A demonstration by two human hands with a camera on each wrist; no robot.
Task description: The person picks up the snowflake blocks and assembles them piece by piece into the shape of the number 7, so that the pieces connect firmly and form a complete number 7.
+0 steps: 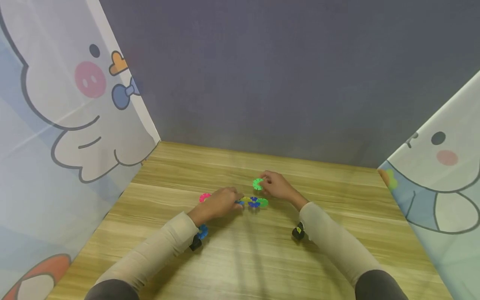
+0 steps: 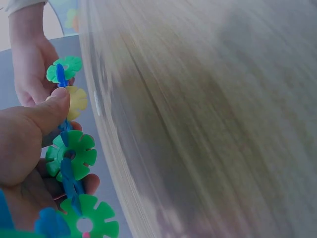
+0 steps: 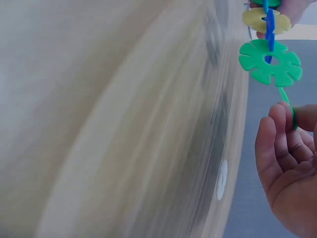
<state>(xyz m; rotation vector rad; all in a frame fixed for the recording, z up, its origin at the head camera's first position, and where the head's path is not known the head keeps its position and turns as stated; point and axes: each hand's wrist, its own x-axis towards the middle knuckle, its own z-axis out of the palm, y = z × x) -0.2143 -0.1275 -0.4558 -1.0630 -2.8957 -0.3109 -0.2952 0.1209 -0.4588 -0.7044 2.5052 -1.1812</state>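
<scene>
A chain of notched plastic discs stretches across the middle of the table in the head view, with a pink disc (image 1: 205,197) towards the left and a dark blue disc (image 1: 253,202) near the right end. My left hand (image 1: 221,203) holds the chain; in the left wrist view its thumb presses by a yellow disc (image 2: 78,102), with a green disc (image 2: 72,155) below. My right hand (image 1: 278,186) pinches a loose green disc (image 1: 257,184), seen edge-on in the right wrist view. Close above it there is the chain's green end disc (image 3: 270,62); whether they touch I cannot tell.
Beside the left sleeve shows a blue disc (image 1: 203,231). The wooden table (image 1: 240,258) meets a dark grey panel (image 1: 262,83) at the back. Cartoon-printed panels (image 1: 67,137) stand on both sides. Black wrist cameras (image 1: 298,231) hang beneath both forearms.
</scene>
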